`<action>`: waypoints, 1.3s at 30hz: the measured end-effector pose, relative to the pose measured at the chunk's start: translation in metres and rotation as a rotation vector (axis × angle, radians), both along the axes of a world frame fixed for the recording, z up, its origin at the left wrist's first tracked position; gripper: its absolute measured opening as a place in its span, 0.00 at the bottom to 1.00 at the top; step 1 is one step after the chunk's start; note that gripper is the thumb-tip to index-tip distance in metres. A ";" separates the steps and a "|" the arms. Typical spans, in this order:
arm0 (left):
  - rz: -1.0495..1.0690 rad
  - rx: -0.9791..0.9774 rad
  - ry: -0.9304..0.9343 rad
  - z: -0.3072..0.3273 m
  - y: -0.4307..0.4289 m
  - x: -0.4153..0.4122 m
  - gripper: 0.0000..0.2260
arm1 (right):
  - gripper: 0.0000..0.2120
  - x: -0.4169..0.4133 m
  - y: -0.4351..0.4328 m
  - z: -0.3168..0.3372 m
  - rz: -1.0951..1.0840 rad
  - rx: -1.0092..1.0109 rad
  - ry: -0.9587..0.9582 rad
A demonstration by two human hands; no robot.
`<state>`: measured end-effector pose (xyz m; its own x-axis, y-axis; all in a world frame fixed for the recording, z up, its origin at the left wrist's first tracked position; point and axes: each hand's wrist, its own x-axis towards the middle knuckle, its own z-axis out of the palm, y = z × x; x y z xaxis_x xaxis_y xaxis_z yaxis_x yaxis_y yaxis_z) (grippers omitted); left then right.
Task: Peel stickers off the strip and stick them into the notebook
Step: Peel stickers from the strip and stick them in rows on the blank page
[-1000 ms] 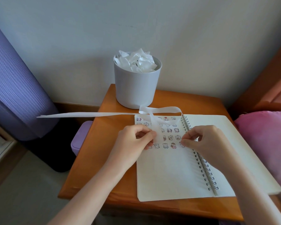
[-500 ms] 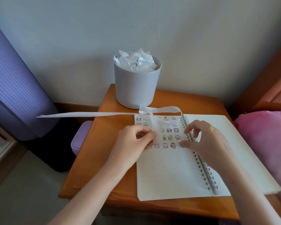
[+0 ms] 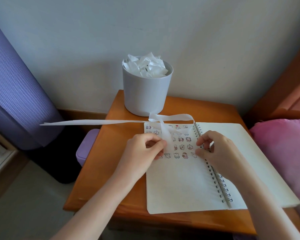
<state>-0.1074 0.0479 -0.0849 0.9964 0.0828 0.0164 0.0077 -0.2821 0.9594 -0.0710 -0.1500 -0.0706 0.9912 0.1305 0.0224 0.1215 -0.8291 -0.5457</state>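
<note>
**The strip** (image 3: 100, 121) is a long white backing ribbon. It runs from a free tip beyond the table's left side, loops above the notebook's top edge, and descends to the left hand (image 3: 144, 151). That hand pinches it between thumb and fingers over the left page. The strip appears thin, very light and limp, probably slick-faced and easily creased. It is best held close to the next sticker, with each sticker lifted by an edge or corner.

The right hand (image 3: 216, 153) is curled beside the spiral binding (image 3: 216, 177), thumb tip at the page by the lowest sticker row. Whether it grasps a sticker cannot be told.

Rows of small stickers (image 3: 181, 147) fill the upper part of the left page of the notebook (image 3: 180, 184), which lies open and flat on a wooden table (image 3: 97, 170). Behind it stands a grey bin (image 3: 145, 94) filled with crumpled paper (image 3: 145, 66).
</note>
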 end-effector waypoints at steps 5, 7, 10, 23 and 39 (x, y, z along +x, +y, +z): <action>0.009 -0.041 -0.006 0.002 0.000 0.000 0.05 | 0.07 0.004 -0.002 0.000 -0.022 0.219 -0.086; 0.009 -0.063 -0.020 0.004 -0.001 0.000 0.05 | 0.08 0.005 -0.001 0.002 -0.021 0.312 -0.146; 0.009 -0.090 -0.040 0.007 -0.001 0.000 0.06 | 0.06 0.002 0.007 0.007 0.060 0.396 -0.153; 0.004 -0.063 -0.113 0.011 0.004 0.001 0.07 | 0.05 -0.016 0.034 0.013 0.242 0.538 -0.041; -0.050 -0.081 -0.067 0.011 0.003 0.000 0.07 | 0.04 -0.018 0.038 0.011 0.202 0.515 -0.075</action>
<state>-0.1079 0.0509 -0.0744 0.9963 0.0365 0.0779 -0.0690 -0.2022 0.9769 -0.0891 -0.1124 -0.0593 0.9408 0.2713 0.2032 0.3047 -0.4139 -0.8578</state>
